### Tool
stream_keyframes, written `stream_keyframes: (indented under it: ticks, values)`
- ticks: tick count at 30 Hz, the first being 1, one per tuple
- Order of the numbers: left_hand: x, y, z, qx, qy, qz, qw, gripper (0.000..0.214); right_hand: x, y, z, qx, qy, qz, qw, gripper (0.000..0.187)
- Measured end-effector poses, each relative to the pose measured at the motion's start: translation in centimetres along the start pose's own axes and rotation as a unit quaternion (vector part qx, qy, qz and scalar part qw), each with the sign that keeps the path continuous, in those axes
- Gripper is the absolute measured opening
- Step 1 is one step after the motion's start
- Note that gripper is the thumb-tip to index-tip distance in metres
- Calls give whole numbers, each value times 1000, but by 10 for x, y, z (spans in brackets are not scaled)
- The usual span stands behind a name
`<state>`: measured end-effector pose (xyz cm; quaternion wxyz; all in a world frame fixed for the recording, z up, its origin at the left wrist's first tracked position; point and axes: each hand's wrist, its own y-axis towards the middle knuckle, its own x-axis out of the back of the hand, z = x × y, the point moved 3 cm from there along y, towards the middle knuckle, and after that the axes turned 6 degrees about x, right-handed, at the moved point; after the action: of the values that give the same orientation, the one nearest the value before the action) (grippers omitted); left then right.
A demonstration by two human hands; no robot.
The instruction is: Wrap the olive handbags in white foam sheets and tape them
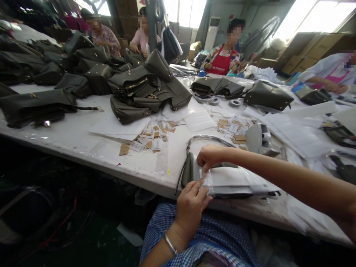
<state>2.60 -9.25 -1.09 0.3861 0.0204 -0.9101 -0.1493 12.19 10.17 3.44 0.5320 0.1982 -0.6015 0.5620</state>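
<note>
A dark olive handbag (pixel 188 171) lies on its side at the table's near edge, its handle loop (pixel 211 137) stretched out behind it. A white wrapping sheet (pixel 232 180) covers most of the bag, with shiny clear plastic (pixel 210 183) over part of it. My right hand (pixel 211 156) is closed, its thumb and fingers pinching the wrapping near the bag's upper left. Just below, my left hand (pixel 192 202), with a silver bangle on the wrist, grips the wrapping's near edge, fingertips close to the right thumb. The palm sides of both hands are hidden.
Paper tags (pixel 144 141) lie scattered beyond the bag. A heap of olive handbags (pixel 150 87) covers the far left of the table (pixel 105 152). White sheets (pixel 294 129) spread to the right. Several co-workers stand across the table, one in a red apron (pixel 221 63).
</note>
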Motion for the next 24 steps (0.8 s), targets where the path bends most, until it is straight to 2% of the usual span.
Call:
stream_keyframes:
  ticks: [2,5,7,8,11,13,16,20,24]
  values:
    - [0,0,-1,-3,7,-3,1000,24,-1,-10,-14,-57,11,-67,996,38]
    - [1,-1,-3,-13,16,-14,1000,25,2,-33,-26,-173,-11,-182,968,29]
    - [1,-2,-4,-15,20,-20,999,26,0,-45,-20,-174,7,-233,957,29]
    - [1,-2,-4,-16,22,-22,999,26,-4,-49,-12,-145,32,-242,959,38]
    - [0,-2,-5,-19,27,-23,999,26,-24,-50,8,-67,124,-210,967,92]
    - [0,-3,-5,-22,33,-25,999,25,-37,-45,11,-79,170,-168,968,110]
    - [-2,-3,-6,-25,51,-32,998,23,-47,-37,0,-107,220,-153,957,104]
    - [-4,-4,-5,-29,66,-34,997,20,-50,-34,-13,-130,270,-193,934,75]
    - [-5,-4,-3,-38,70,-46,996,20,-53,-38,-6,-156,253,-239,924,63]
